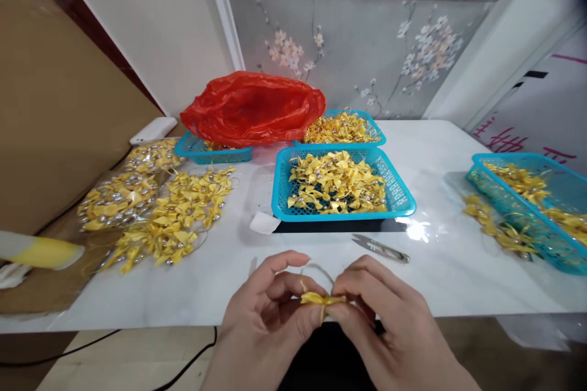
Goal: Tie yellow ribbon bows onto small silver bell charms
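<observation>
Over the front edge of the table, my left hand (275, 317) and my right hand (385, 317) pinch a small yellow ribbon flower (316, 298) between thumbs and fingers. A thin grey cord loop (318, 267) arcs up behind it, between the two hands. My fingers hide part of the ribbon. Just beyond my right hand lie small metal thread snips (381, 248). Farther back, a blue basket (343, 216) holds many yellow ribbon flowers (337, 180) with silver beads.
Loose ribbon flowers (183, 214) and bagged ones (121, 195) lie at left. A red plastic bag (252, 110) covers a blue basket (220, 156). Another blue basket (378, 137) stands behind, one more (527, 226) at right. A white paper piece (265, 223) lies by the middle basket.
</observation>
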